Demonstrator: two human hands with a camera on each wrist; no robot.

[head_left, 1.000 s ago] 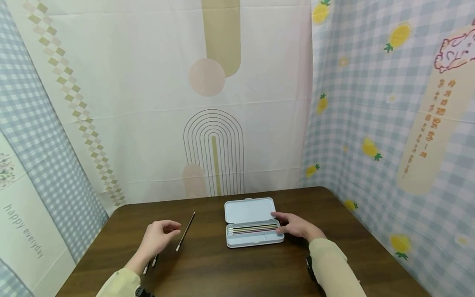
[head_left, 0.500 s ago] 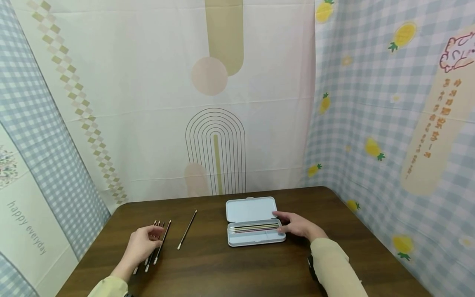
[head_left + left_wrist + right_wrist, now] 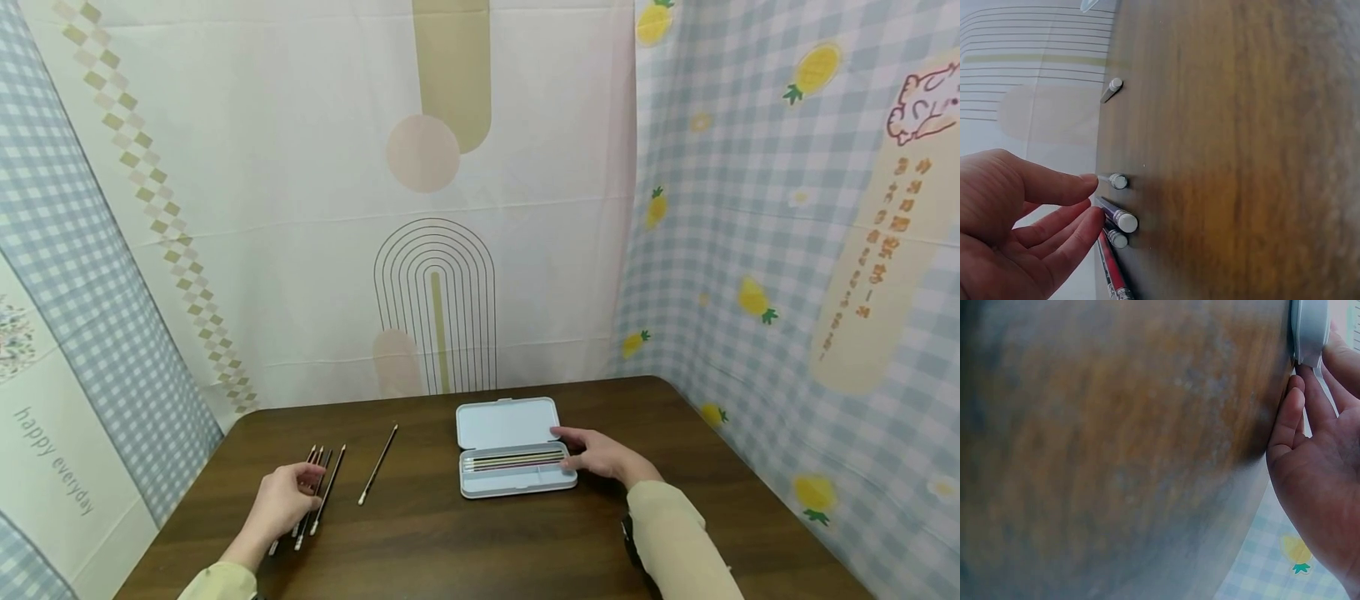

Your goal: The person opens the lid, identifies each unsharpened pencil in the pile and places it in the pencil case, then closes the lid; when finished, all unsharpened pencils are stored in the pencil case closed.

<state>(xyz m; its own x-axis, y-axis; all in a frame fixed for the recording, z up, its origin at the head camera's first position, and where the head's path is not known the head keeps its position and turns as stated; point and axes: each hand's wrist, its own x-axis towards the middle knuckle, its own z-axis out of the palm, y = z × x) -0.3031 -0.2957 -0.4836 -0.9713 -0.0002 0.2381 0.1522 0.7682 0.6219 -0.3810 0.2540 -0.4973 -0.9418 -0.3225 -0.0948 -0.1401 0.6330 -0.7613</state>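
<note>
My left hand is over a loose group of several dark pencils on the left of the table. In the left wrist view, a gap shows between the thumb and the fingertips, close to the eraser-tipped pencils. A single pencil lies slantwise to the right of that group. Further right stands an open pale blue pencil case, with several pencils lying in its tray. My right hand holds the case's right end, thumb at the tray rim and a finger by the lid.
The dark wooden table ends at a white patterned cloth behind. Checked cloth hangs along the right side, and more checked cloth on the left.
My left hand has moved left from beside the single pencil to the pencil group, then dipped slightly. The right hand stays at the case.
</note>
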